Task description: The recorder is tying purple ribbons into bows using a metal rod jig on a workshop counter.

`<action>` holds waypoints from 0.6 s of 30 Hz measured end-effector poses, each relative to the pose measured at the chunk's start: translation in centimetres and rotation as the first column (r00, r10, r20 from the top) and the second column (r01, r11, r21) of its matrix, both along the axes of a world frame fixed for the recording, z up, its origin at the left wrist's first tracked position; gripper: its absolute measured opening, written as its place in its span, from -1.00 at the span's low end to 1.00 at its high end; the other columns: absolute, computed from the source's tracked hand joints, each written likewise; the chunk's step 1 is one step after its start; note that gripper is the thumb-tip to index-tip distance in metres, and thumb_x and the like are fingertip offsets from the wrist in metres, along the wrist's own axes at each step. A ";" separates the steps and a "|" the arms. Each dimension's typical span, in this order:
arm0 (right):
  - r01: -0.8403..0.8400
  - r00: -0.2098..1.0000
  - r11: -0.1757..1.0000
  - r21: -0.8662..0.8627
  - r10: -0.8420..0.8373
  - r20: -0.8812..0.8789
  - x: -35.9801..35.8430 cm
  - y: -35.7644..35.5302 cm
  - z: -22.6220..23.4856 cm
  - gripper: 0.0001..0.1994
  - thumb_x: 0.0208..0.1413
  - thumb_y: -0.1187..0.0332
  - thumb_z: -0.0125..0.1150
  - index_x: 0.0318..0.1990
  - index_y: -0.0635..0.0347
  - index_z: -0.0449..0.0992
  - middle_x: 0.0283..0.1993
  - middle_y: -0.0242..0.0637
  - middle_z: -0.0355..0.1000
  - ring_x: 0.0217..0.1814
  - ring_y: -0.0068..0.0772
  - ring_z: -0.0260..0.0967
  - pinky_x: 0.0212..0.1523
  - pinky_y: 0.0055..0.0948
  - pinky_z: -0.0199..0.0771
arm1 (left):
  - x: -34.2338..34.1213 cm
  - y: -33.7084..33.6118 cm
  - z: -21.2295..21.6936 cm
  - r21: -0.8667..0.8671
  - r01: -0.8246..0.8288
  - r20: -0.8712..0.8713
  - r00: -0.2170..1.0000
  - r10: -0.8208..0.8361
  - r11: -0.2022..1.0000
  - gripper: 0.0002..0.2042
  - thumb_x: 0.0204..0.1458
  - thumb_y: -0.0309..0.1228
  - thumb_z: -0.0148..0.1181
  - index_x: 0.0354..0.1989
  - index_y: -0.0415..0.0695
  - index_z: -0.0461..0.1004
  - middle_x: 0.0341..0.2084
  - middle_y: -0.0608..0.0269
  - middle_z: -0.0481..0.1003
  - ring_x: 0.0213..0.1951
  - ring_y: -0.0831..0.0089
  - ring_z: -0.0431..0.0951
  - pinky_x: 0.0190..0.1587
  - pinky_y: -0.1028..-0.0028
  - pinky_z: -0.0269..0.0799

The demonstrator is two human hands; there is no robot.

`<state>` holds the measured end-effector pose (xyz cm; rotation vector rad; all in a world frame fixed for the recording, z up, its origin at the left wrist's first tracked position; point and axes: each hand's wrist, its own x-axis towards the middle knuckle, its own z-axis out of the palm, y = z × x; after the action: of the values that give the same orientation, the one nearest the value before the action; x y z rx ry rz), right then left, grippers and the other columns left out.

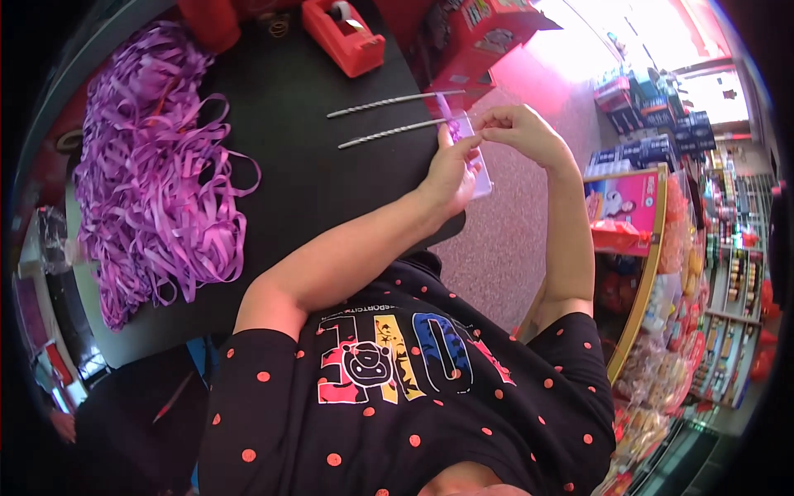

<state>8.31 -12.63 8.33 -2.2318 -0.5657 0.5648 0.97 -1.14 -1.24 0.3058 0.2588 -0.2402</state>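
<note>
Two twisted metal rods (389, 134) stick out over the black table, side by side, from a small pale lilac block (482, 183) at its right edge. A purple ribbon (444, 106) runs across the rods close to the block, bunched near the lower one. My left hand (452, 172) is closed at the block, its thumb and fingers gripping the bunched ribbon. Close against it, my right hand (525, 136) pinches with thumb and forefinger. What lies between those fingertips is too small to make out.
A large heap of loose purple ribbon (161, 190) covers the left of the black table (306, 194). A red tape dispenser (346, 37) stands at the far edge, beside red boxes (475, 41). Stocked shelves (728, 306) and a display case (637, 273) line the right.
</note>
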 end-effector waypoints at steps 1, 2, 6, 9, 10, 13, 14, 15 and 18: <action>-0.015 0.999 0.993 -0.117 0.020 0.035 -0.4 -0.2 0.2 -0.80 -0.08 0.34 0.24 -0.31 0.26 0.58 -0.54 -0.35 0.43 -0.44 -0.60 0.35 -0.39 -0.54 0.35 | 0.0 0.0 0.1 0.004 0.021 -0.007 1.000 -0.021 1.000 -0.40 -0.05 -0.46 0.19 0.15 0.19 0.04 -0.18 0.33 0.25 -0.24 0.49 0.25 -0.15 0.35 0.17; 0.001 1.000 0.994 -0.112 0.002 0.028 -0.9 -0.3 0.4 -0.80 -0.08 0.34 0.24 -0.31 0.26 0.58 -0.54 -0.35 0.43 -0.44 -0.60 0.35 -0.39 -0.54 0.35 | -0.1 -0.1 0.2 0.027 0.023 0.003 1.000 -0.023 0.999 -0.32 -0.04 -0.47 0.19 0.21 0.21 -0.05 -0.18 0.32 0.26 -0.23 0.48 0.25 -0.15 0.34 0.17; -0.007 0.994 0.970 -0.244 0.032 0.100 -2.2 -0.2 1.2 -0.81 -0.10 0.35 0.24 -0.30 0.22 0.57 -0.56 -0.38 0.38 -0.49 -0.63 0.28 -0.44 -0.55 0.30 | -0.4 0.2 0.0 0.070 0.060 0.031 0.998 -0.063 0.996 -0.16 0.00 -0.52 0.15 0.33 0.26 -0.28 -0.15 0.29 0.26 -0.21 0.47 0.27 -0.13 0.31 0.16; -0.007 0.994 0.954 -0.300 0.041 0.106 -2.9 -0.1 1.7 -0.80 -0.07 0.36 0.24 -0.28 0.24 0.57 -0.57 -0.45 0.33 -0.50 -0.68 0.21 -0.46 -0.58 0.25 | -0.7 0.0 0.1 0.067 0.071 0.035 0.997 -0.074 0.995 -0.17 0.01 -0.56 0.12 0.33 0.26 -0.28 -0.19 0.29 0.30 -0.23 0.48 0.29 -0.12 0.34 0.16; -0.003 0.994 0.944 -0.329 0.040 0.105 -3.2 0.0 1.8 -0.79 -0.06 0.35 0.24 -0.26 0.22 0.57 -0.56 -0.45 0.33 -0.49 -0.67 0.21 -0.46 -0.58 0.24 | -0.7 0.1 0.0 0.084 0.068 0.041 0.997 -0.071 0.994 -0.18 0.01 -0.57 0.12 0.33 0.26 -0.28 -0.23 0.30 0.32 -0.25 0.49 0.30 -0.13 0.35 0.17; 0.057 0.965 0.984 -0.166 -0.012 0.261 -4.0 -0.4 1.5 -0.72 -0.06 0.20 0.26 -0.25 0.19 0.59 -0.49 -0.28 0.47 -0.45 -0.50 0.38 -0.38 -0.49 0.36 | -0.8 0.1 0.2 0.109 0.066 0.019 0.997 -0.068 0.992 -0.22 0.02 -0.61 0.07 0.31 0.26 -0.23 -0.24 0.27 0.30 -0.28 0.51 0.30 -0.19 0.42 0.20; 0.061 0.966 0.984 -0.167 -0.016 0.260 -4.3 -0.7 1.3 -0.72 -0.06 0.20 0.26 -0.25 0.19 0.59 -0.49 -0.28 0.47 -0.45 -0.50 0.38 -0.38 -0.49 0.36 | -0.9 0.1 0.5 0.119 0.064 -0.005 0.998 -0.064 0.991 -0.25 0.03 -0.64 0.03 0.29 0.27 -0.19 -0.20 0.23 0.26 -0.28 0.52 0.30 -0.24 0.48 0.23; 0.149 0.948 0.981 -0.123 -0.106 0.300 -4.5 -1.1 1.0 -0.71 -0.03 0.19 0.25 -0.25 0.22 0.58 -0.47 -0.31 0.47 -0.44 -0.53 0.37 -0.37 -0.51 0.35 | -0.9 0.1 0.5 0.118 0.068 -0.007 0.998 -0.067 0.991 -0.25 0.03 -0.64 0.03 0.29 0.27 -0.19 -0.20 0.23 0.26 -0.28 0.52 0.30 -0.24 0.48 0.23; 0.249 0.952 0.968 -0.038 -0.237 0.196 -4.5 -2.3 -0.9 -0.70 0.01 0.20 0.23 -0.25 0.27 0.57 -0.45 -0.36 0.47 -0.41 -0.59 0.34 -0.34 -0.56 0.33 | -0.6 0.0 0.3 0.123 0.057 0.026 0.998 -0.060 0.991 -0.28 0.03 -0.63 0.04 0.28 0.25 -0.16 -0.21 0.23 0.26 -0.27 0.51 0.31 -0.24 0.47 0.23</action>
<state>3.77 -14.93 7.45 -2.3863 -0.3622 0.2477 0.37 -1.10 -0.95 0.4386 0.2364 -0.2780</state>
